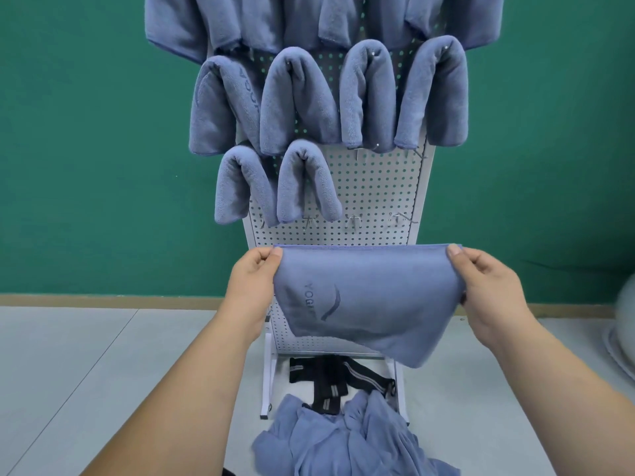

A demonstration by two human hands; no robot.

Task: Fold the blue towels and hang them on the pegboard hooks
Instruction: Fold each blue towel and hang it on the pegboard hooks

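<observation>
Both hands hold one blue towel (371, 297) stretched in front of the pegboard's (374, 194) lower part: the left hand (252, 280) pinches its top left corner, the right hand (488, 286) its top right corner, fingers curled on the cloth. Folded towels (299, 101) hang across the pegboard's upper part. At the pegboard's foot lie a heap of towels (347, 441) and black straps (330, 379)
</observation>
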